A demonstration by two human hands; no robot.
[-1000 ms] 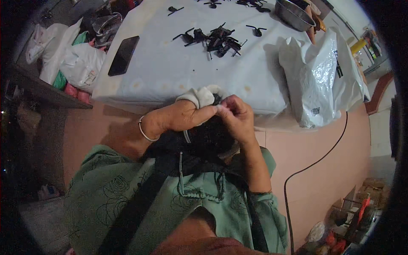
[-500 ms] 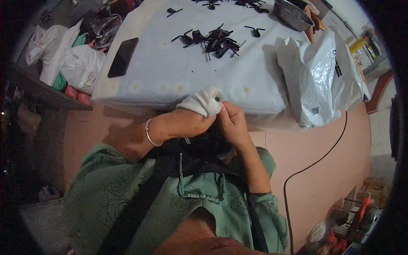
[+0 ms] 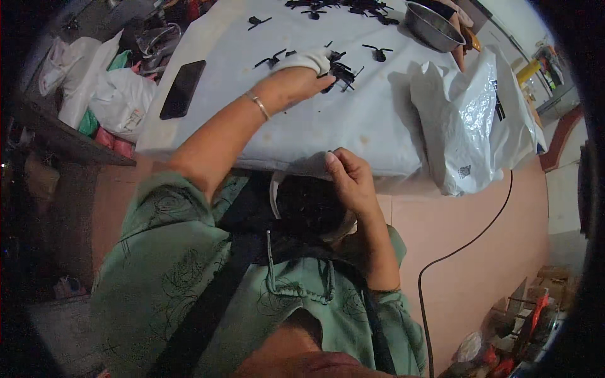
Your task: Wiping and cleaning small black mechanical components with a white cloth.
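My left hand [image 3: 293,79] reaches over the bed-like padded surface, its fingers inside a white glove or cloth [image 3: 307,61] and its bare thumb apart from them. It is at the pile of small black parts with thin arms [image 3: 344,77], covering some of them. Whether it touches one is hidden. By the near edge, my right hand [image 3: 351,176] is closed in a pinch, thumb against forefinger. A tiny dark spot shows at its fingertips, too small to name.
More black parts [image 3: 365,7] lie at the far edge, beside a metal bowl [image 3: 433,28]. A black phone [image 3: 183,89] rests at left on the white sheet [image 3: 220,135]. A white plastic bag [image 3: 463,120] stands at right. A black cable [image 3: 466,242] crosses the floor.
My left hand has left my right hand and moved forward to the pile of black parts. My right hand stays near the edge, still pinched.
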